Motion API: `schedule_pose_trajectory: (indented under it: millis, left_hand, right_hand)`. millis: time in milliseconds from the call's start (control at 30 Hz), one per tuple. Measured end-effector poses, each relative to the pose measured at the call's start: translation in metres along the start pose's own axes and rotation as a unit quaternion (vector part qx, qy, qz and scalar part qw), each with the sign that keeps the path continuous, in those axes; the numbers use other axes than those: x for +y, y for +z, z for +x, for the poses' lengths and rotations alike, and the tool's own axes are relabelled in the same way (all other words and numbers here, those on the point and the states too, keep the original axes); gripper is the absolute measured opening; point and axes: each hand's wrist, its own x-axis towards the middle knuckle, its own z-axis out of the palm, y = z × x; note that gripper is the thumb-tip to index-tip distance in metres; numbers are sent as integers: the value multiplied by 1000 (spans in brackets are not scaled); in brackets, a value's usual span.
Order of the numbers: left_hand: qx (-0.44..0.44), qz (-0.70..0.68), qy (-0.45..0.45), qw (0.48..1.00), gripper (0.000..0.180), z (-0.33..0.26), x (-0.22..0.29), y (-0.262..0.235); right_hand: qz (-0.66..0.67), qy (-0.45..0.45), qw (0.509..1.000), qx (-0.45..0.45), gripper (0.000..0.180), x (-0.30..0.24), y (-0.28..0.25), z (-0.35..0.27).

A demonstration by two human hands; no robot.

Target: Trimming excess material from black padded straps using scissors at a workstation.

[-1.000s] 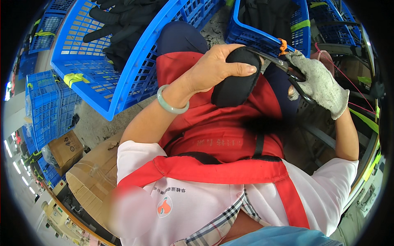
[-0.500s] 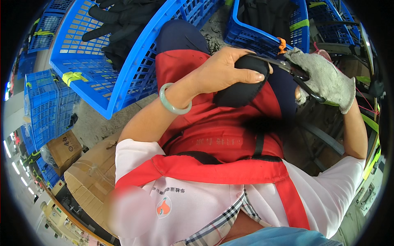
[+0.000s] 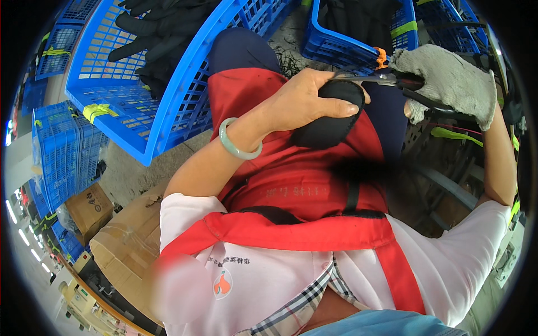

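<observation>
My left hand point(image 3: 305, 101) grips a black padded fabric piece point(image 3: 328, 120) over my lap, thumb and fingers wrapped around its top. On that wrist sits a pale green bangle point(image 3: 238, 143). My right hand point(image 3: 448, 78), in a grey knit glove, holds black-handled scissors point(image 3: 386, 81) whose blades reach left to the upper edge of the black piece. A red apron point(image 3: 302, 185) covers my lap under both hands.
A large blue plastic crate point(image 3: 162, 84) holding several black fabric pieces stands tilted at the upper left. Another blue crate point(image 3: 358, 28) with black pieces is ahead at the top. Stacked blue crates point(image 3: 61, 151) and cardboard boxes point(image 3: 120, 246) sit at the left.
Both hands have shifted slightly right and up. My left hand has turned the black piece, and the scissor blades now lie along its top edge.
</observation>
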Motion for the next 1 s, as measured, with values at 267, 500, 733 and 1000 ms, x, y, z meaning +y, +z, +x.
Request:
schedule_pose_trajectory:
  millis: [267, 500, 733, 1000]
  left_hand:
    - [84, -122, 27, 989, 28, -5, -3, -14]
    - [154, -151, 64, 974, 25, -6, -3, -11]
    - [150, -110, 79, 979, 24, -6, -4, -10]
    - [147, -132, 61, 978, 22, -7, -9, -8]
  right_hand:
    - [81, 34, 982, 169, 80, -8, 45, -9]
    - [108, 96, 978, 153, 92, -40, 66, -13]
    - [297, 86, 937, 160, 67, -28, 86, -9]
    - [373, 28, 914, 155, 49, -27, 89, -13]
